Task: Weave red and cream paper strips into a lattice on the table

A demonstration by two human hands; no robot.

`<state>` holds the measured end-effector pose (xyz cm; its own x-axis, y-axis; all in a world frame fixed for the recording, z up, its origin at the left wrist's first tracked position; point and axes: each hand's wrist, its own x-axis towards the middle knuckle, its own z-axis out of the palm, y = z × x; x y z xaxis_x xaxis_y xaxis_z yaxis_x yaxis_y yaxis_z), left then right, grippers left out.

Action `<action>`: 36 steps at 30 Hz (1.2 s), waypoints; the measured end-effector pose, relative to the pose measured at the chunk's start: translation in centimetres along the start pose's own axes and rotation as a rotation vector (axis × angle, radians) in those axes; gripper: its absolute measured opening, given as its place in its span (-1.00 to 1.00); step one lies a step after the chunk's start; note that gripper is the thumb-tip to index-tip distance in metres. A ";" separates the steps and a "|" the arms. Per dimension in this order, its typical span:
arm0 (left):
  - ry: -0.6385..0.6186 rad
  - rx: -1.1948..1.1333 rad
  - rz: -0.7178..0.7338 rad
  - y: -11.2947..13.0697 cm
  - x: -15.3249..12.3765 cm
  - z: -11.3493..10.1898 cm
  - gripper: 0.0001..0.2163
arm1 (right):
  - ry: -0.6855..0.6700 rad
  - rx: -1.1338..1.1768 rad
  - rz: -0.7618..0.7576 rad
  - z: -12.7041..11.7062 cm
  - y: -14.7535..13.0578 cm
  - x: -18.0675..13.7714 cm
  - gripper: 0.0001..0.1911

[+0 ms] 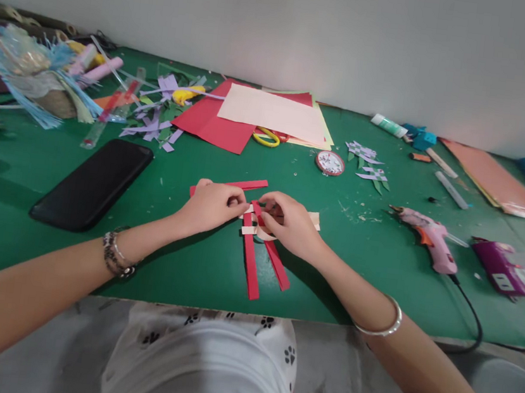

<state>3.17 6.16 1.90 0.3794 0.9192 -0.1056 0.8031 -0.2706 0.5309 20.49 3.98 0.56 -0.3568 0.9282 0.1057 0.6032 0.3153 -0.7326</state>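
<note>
On the green table [196, 265] lies a small weave of red paper strips [251, 259] and cream paper strips [313, 219]. My left hand [211, 206] has its fingers curled and pinches the weave at its left side, over a long red strip [249, 185] that runs leftward. My right hand [288, 224] is closed on the weave's right part, pinching a red strip near the crossing. Two red strips stick out toward me below the hands.
A black phone [94, 183] lies to the left. Red and cream paper sheets [272, 115] and yellow scissors [266, 137] sit behind the hands, beside a round tape roll [330, 163]. A pink glue gun [430, 237] and a purple box [505, 269] are on the right. Craft scraps fill the far left.
</note>
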 end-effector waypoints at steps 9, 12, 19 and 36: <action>0.044 -0.005 0.040 0.0 0.5 0.7 -0.81 | 0.030 0.051 0.069 0.0 0.2 0.1 -0.80; 0.058 0.009 0.038 0.0 0.5 0.8 -0.83 | 0.028 0.079 0.077 0.0 0.3 0.2 -0.80; 0.053 0.006 0.012 0.4 0.7 1.0 -0.83 | 0.013 0.107 0.061 0.0 0.3 0.1 -0.74; 0.092 -0.032 0.012 0.6 0.6 1.7 -0.79 | 0.023 0.098 0.097 0.2 0.4 0.9 -0.71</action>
<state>4.62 6.09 0.72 0.3442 0.9386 -0.0219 0.7830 -0.2741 0.5583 20.27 4.87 0.27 -0.2832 0.9579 0.0461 0.5608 0.2044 -0.8024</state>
